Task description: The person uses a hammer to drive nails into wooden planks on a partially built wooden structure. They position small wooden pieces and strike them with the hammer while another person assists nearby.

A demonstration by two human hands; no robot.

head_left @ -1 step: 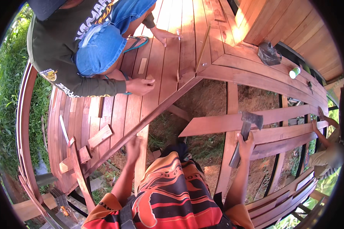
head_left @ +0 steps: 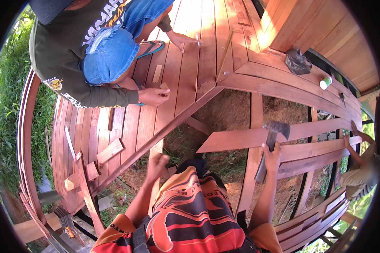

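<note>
Nearest to me over the link is the wearer's striped shirt (head_left: 190,215), below and left of the hatchet (head_left: 278,130). The right hand (head_left: 272,155) is wrapped around the hatchet's handle, the head held upward with the blade facing right. The left hand (head_left: 157,165), well left of the hatchet, is curled into a fist above a narrow beam (head_left: 157,146); I cannot tell whether anything is inside it. A plank (head_left: 236,139) with a slanted end runs behind the hatchet's head. Farther up and left of the hatchet, I see a co-worker (head_left: 63,46) crouching on the deck (head_left: 173,80), with a small wood piece (head_left: 164,85) at one hand. Far right of the hatchet, another person's hands touch the plank ends. Beyond the hatchet, up and right, sit a can (head_left: 325,82) and a black bag (head_left: 297,62).
</note>
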